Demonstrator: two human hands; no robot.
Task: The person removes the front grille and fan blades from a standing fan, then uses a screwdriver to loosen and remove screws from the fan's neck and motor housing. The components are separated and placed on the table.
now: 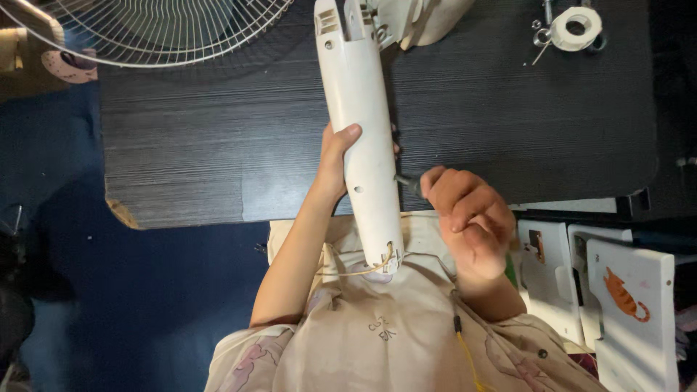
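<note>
White plastic fan column [363, 131] runs lengthwise away from me, its slotted upper end over the dark wood-grain table [181, 145] and its lower end, with thin wires [363, 270] trailing out, pointing at my chest. It leans slightly leftward toward the far end. My left hand [335, 156] grasps the column from the left side, thumb on its face. My right hand [468, 218] is clenched around a dark screwdriver [408, 181], whose tip meets the column's right edge. Wire fan guard [160, 29] lies far left; tape roll [576, 27] far right.
</note>
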